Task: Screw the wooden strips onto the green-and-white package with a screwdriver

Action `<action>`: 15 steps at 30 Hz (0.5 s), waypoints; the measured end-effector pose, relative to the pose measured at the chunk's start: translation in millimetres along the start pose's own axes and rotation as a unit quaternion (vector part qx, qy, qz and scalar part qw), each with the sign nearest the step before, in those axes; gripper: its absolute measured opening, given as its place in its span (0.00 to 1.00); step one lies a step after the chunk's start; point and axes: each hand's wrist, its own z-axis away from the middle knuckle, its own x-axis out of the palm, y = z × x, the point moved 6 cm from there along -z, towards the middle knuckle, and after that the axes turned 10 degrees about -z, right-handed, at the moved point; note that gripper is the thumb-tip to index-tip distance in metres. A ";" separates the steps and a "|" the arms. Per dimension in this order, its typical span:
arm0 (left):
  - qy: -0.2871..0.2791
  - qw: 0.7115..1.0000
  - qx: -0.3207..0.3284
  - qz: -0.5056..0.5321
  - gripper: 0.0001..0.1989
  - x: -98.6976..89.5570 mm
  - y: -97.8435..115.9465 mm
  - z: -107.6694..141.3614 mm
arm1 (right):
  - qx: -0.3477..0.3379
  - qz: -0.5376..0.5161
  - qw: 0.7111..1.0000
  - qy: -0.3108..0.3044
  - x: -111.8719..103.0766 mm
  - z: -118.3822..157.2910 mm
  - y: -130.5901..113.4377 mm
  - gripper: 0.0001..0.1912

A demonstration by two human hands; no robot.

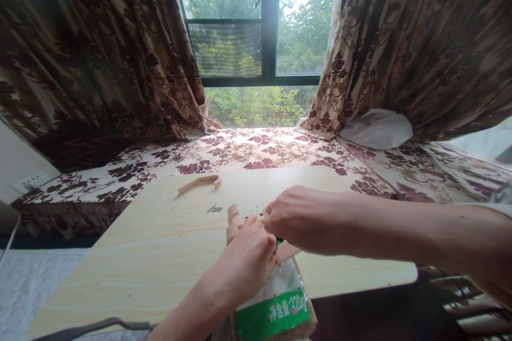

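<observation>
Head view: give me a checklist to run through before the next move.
1. Left hand and right hand both in view: ok.
2. Right fingertips' hold on the pale piece: cannot tell, hidden by the hand.
3. Curved strip apart from both hands: ok.
4. Table free of dark bits: not ok, some lie beyond the left hand.
5. Packet label unobstructed: ok.

Bare forearms (360,226); seemingly a pale sleeve edge (496,210).
</observation>
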 end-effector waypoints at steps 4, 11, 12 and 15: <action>-0.004 1.000 0.004 0.000 0.09 -0.5 -0.4 -0.2 | 0.012 -0.014 1.000 -0.022 3.5 -2.6 4.9 0.07; 0.001 1.000 0.006 -0.007 0.09 -4.0 1.6 -1.9 | 0.072 -0.030 0.997 -0.022 -0.2 4.6 8.1 0.07; 0.003 1.000 0.005 -0.007 0.09 -4.5 1.8 -2.1 | 0.064 -0.023 0.997 -0.022 -1.8 5.1 4.3 0.07; 0.005 1.000 0.010 -0.005 0.10 -5.3 3.0 -2.4 | 0.033 -0.008 0.999 -0.008 -6.5 3.6 -7.0 0.09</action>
